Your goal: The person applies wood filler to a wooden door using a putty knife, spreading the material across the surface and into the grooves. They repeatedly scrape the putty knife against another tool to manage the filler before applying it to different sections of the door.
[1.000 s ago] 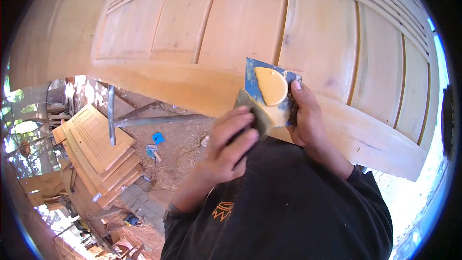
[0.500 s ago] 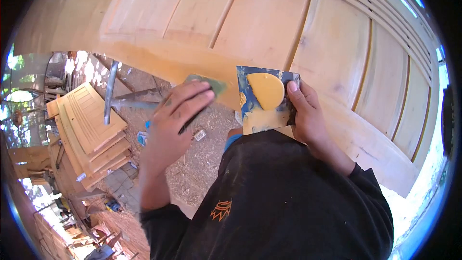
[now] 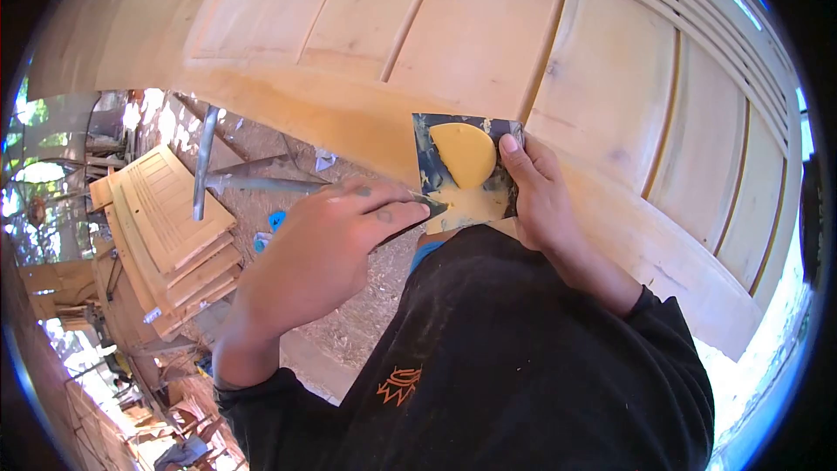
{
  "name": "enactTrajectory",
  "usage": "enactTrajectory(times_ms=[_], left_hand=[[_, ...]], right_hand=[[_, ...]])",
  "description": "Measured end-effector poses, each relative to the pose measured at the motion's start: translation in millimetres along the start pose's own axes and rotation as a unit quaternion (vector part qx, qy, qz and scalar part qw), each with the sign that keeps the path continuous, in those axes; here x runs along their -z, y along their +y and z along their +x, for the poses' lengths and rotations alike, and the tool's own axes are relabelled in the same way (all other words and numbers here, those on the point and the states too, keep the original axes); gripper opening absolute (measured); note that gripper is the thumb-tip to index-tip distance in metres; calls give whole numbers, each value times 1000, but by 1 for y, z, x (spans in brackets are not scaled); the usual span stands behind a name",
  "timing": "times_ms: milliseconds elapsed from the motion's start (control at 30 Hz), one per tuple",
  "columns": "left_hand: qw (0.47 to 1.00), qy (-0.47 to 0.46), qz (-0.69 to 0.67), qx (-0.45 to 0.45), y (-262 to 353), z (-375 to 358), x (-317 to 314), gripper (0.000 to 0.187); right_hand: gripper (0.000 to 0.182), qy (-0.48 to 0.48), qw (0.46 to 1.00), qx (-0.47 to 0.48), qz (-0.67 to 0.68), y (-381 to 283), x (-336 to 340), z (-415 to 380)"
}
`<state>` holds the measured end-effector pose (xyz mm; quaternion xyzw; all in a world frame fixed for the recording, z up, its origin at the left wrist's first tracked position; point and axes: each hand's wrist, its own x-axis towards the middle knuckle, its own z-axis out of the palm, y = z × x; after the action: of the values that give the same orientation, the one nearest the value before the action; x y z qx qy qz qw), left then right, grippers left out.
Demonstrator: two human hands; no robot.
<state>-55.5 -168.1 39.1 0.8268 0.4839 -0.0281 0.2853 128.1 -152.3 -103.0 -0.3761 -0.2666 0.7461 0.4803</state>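
Yellow putty [image 3: 467, 155] lies in a thick rounded mound on a dark, smeared flat plate [image 3: 425, 150]. My right hand [image 3: 542, 187] grips the plate by its right edge, thumb on top. Between the fingers of my left hand [image 3: 349, 231] is a dark green flat scraper [image 3: 429, 209], mostly hidden by the hand, with its tip touching the lower left of the plate. Just beyond the plate spreads a large pale wooden panelled door [image 3: 475, 26], with a yellowish smeared band along its near edge.
Several wooden panels [image 3: 174, 222] are stacked on the left. A metal tube frame [image 3: 205, 161] stands beside them. The ground [image 3: 349, 301] is strewn with shavings, and a blue object [image 3: 277, 220] lies there. Wood scraps lie at the lower left.
My left hand has moved right and down, bringing the scraper from beside the plate onto its lower left part. The plate and my right hand have shifted slightly left.
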Motion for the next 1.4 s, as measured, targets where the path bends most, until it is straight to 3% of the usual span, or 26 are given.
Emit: enactTrajectory(times_ms=[233, 433, 800, 867, 933, 967, 1000, 1033, 1067, 1133, 1200, 1233, 1267, 1300, 1367, 1400], left_hand=[[995, 59, 38, -64, 7, 25, 4, 51], [992, 57, 65, -94, -6, 43, -6, 48], [992, -7, 16, -122, -82, 60, 22, 50], [982, -94, -58, -150, -122, 68, 39, 49], [966, -144, -151, -153, -175, 66, 61, 46], [957, -150, -203, -142, -209, 60, 75, 45], [947, -151, -251, -130, -246, 46, 89, 43], [939, -137, -291, -121, -286, 28, 103, 40], [928, -125, -330, -117, -331, 11, 115, 38], [911, -77, -392, -107, -433, -25, 133, 37], [921, 16, -388, -34, -530, -69, 163, 38], [916, 67, -395, 9, -571, -94, 175, 39], [901, 103, -414, 81, -607, -116, 190, 40], [881, 134, -428, 150, -640, -133, 206, 42], [856, 219, -414, 217, -691, -151, 234, 44], [841, 308, -353, 271, -725, -157, 244, 46]], right_hand=[[36, -53, 998, -21, 29, -10, -2, -3], [40, -39, 994, 0, -104, -9, 0, 8], [38, 79, 985, 63, -140, 12, -41, 70], [39, 134, 961, 96, -222, 20, -55, 91], [40, 200, 897, 157, -360, 24, -72, 115], [43, 194, 929, 123, -291, 26, -81, 128], [44, 209, 924, 106, -303, 20, -103, 131], [46, 279, 886, 93, -359, 30, -112, 143], [44, 269, 873, 80, -398, 45, -104, 155], [40, 223, 931, 136, -255, 69, -111, 168], [39, 242, 867, 200, -387, 92, -139, 182], [39, 249, 807, 233, -482, 102, -156, 190], [38, 262, 913, 170, -263, 106, -175, 198], [37, 268, 959, 92, -26, 110, -194, 207], [37, 300, 950, 88, -28, 117, -221, 219], [37, 320, 943, 86, -28, 122, -237, 227]])
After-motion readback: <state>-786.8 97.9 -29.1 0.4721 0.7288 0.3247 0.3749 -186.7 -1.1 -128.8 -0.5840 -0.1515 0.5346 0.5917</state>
